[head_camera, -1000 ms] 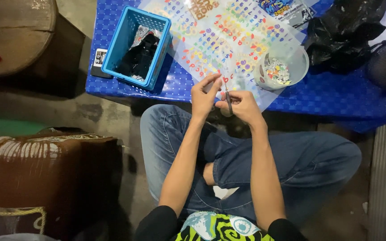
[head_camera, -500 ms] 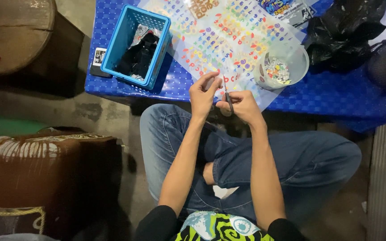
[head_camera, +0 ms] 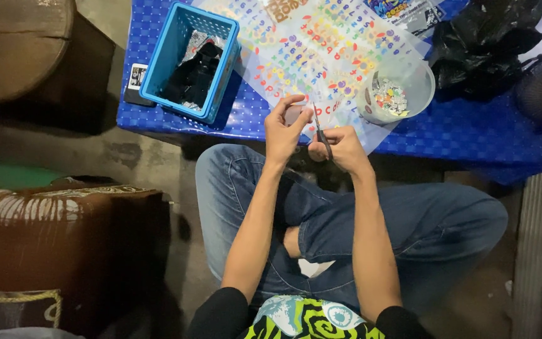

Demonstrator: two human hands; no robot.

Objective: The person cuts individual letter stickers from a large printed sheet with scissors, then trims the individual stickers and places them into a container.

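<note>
**Snipping at the edge of a sticker sheet**

Gripping a small pair of scissors (head_camera: 322, 133), the right hand (head_camera: 341, 147) is closed around the handles, the blades pointing up and away from the body. The left hand (head_camera: 283, 129), just beside it, pinches the near edge of a clear sticker sheet (head_camera: 321, 47) between thumb and fingers, with the blades standing between the two hands at that edge. Both hands hover over the front rim of a low blue table (head_camera: 472, 135), above the person's crossed legs in blue jeans (head_camera: 421, 226).

The sheet, printed with rows of small colourful letters and shapes, spreads from the hands across the middle of the table. To the right of the hands, resting on the sheet, a translucent plastic cup (head_camera: 396, 94) holds a heap of small cut pieces. To the left stands a blue plastic basket (head_camera: 191, 59) with dark items and some crumpled wrapping inside. A phone (head_camera: 136, 81) lies just beside the basket at the table's left edge. A black plastic bag (head_camera: 484, 44) sits at the far right.
</note>
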